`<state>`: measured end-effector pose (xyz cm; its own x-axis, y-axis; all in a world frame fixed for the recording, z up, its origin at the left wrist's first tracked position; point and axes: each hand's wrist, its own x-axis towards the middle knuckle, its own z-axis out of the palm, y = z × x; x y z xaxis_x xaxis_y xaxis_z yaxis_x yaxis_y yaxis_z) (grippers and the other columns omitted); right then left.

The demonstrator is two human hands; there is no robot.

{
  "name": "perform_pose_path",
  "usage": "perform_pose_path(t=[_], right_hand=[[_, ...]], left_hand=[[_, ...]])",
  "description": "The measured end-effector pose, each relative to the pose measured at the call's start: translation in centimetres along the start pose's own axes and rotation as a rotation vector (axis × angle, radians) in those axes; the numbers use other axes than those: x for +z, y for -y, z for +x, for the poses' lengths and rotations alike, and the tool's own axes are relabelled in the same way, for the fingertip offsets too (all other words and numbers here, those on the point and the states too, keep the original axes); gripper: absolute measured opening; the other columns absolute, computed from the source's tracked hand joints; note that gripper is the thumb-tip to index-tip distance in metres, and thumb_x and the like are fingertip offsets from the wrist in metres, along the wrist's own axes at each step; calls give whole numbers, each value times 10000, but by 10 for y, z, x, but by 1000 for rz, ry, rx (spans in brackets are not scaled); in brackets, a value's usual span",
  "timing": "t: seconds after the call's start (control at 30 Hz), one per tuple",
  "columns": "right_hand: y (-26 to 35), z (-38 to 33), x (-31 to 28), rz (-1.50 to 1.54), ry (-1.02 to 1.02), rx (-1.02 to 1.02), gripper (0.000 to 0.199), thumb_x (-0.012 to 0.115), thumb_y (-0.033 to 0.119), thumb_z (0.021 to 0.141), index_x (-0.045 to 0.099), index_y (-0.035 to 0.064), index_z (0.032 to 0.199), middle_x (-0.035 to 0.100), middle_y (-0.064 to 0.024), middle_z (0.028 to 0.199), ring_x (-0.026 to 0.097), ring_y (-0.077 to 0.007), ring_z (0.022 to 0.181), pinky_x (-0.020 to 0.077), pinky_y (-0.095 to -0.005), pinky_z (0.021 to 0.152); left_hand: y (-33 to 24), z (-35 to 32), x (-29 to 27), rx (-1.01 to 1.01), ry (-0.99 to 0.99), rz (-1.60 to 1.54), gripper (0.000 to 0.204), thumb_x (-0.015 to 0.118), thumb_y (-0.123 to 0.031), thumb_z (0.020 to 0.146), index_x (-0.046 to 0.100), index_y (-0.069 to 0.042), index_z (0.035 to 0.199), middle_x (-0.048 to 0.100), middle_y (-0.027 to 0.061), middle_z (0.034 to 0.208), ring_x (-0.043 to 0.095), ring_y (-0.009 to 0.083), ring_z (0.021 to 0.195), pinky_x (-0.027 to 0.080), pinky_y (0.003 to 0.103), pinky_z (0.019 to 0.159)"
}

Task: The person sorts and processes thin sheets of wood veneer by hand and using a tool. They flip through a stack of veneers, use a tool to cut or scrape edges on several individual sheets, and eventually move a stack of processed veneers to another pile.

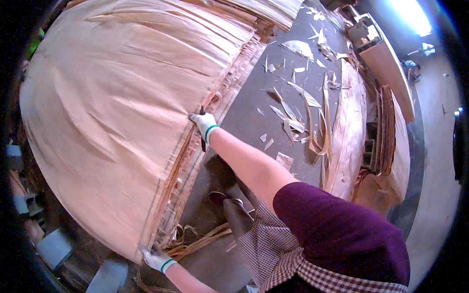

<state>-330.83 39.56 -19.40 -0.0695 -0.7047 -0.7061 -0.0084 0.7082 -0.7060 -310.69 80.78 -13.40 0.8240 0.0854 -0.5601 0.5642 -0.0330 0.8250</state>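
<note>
A tall stack of large thin wood veneer sheets (112, 112) fills the left of the view. My right hand (204, 123), in a white glove with a green cuff, grips the near edge of the top sheet and also holds a thin dark tool (202, 131). My left hand (157, 259), gloved the same way, grips the sheet's lower corner near the bottom of the picture.
Veneer scraps and strips (295, 105) litter the dark floor to the right. A second, narrower veneer stack (348, 132) and more piles (393, 141) stand further right. Loose strips (202, 240) lie at my feet. Grey blocks (53, 246) sit at lower left.
</note>
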Motion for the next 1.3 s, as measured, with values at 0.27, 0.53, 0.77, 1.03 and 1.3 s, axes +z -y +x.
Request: perform_pose_path(t=[0.27,0.53,0.77,1.03,1.3], right_hand=[[-86,-40,9,-62,-81,-3,336,721,290,729,637,2,878,593,-57,695,526,-173,558,419,-316,517],[-68,-26,-34,-645,172,358,394,693,302,734,636,26,1010,653,-105,877,620,-246,761,482,-349,687],[76,17,-49,-893,58,-1074,310,607,54,728,639,110,1031,570,-150,1180,562,-346,1016,457,-417,873],[148,168,-59,-1766,323,-489,506,465,250,861,367,149,1347,274,-151,1437,331,-394,1276,342,-479,1023],[159,125,-222,-1399,406,-621,238,479,198,868,603,66,1022,626,-159,938,578,-285,912,459,-372,796]], left_hand=[[8,35,-59,10,-96,106,531,601,-271,831,484,80,1211,507,178,1233,503,299,1096,399,392,939],[72,30,-78,-582,156,131,300,476,-324,902,561,-87,1064,582,66,1100,519,212,985,403,358,880],[142,-127,-123,453,1084,1801,161,486,-173,802,594,-56,780,617,183,812,610,341,805,481,479,702],[216,-240,-120,-729,624,1492,518,296,-402,883,571,-16,1092,571,232,1124,490,412,1089,398,440,911],[169,-287,21,-54,1321,1782,409,324,-269,899,514,-42,1181,508,193,1237,490,324,1127,401,402,953]])
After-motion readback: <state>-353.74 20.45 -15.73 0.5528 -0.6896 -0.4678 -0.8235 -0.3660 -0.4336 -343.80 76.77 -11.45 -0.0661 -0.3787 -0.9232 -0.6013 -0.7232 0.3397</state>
